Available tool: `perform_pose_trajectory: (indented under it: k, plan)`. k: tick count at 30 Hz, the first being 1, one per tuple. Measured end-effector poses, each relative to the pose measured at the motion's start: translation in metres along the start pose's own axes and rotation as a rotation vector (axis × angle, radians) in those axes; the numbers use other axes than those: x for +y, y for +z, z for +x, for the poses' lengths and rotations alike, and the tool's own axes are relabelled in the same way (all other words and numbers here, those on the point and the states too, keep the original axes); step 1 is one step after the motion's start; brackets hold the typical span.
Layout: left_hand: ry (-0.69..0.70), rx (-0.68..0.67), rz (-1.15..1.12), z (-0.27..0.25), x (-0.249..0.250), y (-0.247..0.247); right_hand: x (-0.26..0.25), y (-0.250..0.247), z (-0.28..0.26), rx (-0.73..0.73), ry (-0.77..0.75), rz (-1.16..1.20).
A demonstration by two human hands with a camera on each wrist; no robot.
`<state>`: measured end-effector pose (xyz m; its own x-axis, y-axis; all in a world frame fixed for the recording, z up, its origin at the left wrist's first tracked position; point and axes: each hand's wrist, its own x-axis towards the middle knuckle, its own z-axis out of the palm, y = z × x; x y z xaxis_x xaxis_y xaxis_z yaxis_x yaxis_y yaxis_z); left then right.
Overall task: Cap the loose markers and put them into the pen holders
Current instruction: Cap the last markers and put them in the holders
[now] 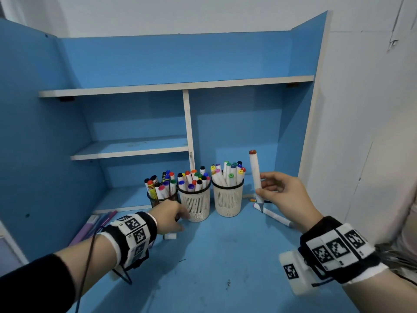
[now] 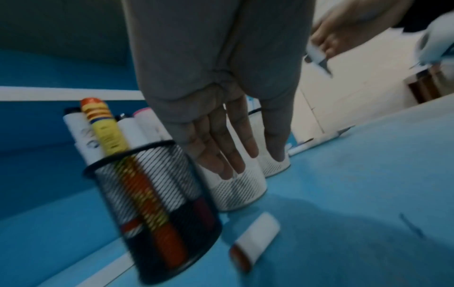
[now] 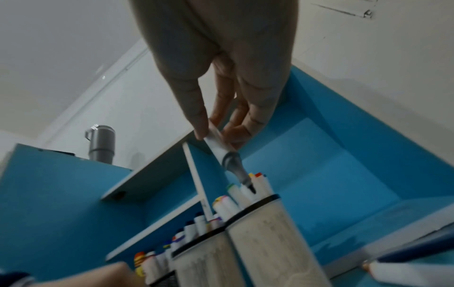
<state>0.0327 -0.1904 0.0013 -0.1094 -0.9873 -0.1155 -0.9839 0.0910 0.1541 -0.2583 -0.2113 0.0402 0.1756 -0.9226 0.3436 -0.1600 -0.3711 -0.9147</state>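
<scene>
Head view showed the blue desk (image 1: 225, 256) lying bare in front of three pen holders ranged along the foot of the shelf unit (image 1: 187, 123), which walled in the back and both sides. A black mesh holder (image 1: 158, 199) stood at the left, a white holder (image 1: 195, 205) in the middle and a second white holder (image 1: 228, 201) at the right, all packed with capped markers. The right hand (image 1: 282, 195) pinched an uncapped white marker (image 1: 256, 177) upright, red end up, bare tip down, raised beside the right-most holder; another loose marker (image 1: 273, 215) lay on the desk below it. The left hand (image 1: 169, 216) reached low near the middle holder's base, just above a loose white cap (image 1: 170, 236). Left wrist view showed that hand's fingers (image 2: 221, 151) straight and holding nothing, with the cap (image 2: 255, 238), red-brown at one end, lying on the desk beside the mesh holder (image 2: 157, 213). Right wrist view showed the fingers (image 3: 201, 116) and thumb gripping the marker (image 3: 226, 153), its dark tip above the holder (image 3: 272, 242).
</scene>
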Motion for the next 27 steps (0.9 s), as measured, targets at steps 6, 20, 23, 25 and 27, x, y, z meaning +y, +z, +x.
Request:
perform_pose_trajectory:
  k: [6, 20, 23, 25, 27]
  plan:
    - [-0.159, -0.145, 0.065, -0.001, -0.017, 0.013, -0.008, 0.018, -0.021, -0.024, 0.074, 0.149]
    - [0.062, 0.071, -0.229, -0.041, 0.023, 0.018, -0.002, 0.032, -0.063, 0.068, 0.193, 0.444]
    - [0.124, 0.166, -0.333, -0.061, 0.039, 0.011, 0.002, 0.036, -0.071, 0.119, 0.22, 0.503]
    - [0.139, 0.229, -0.372, -0.073, 0.048, 0.007, 0.003, 0.039, -0.075, 0.163, 0.231, 0.554]
    - [0.156, 0.281, -0.408, -0.084, 0.054, 0.003, 0.002, 0.043, -0.08, 0.2, 0.232, 0.624]
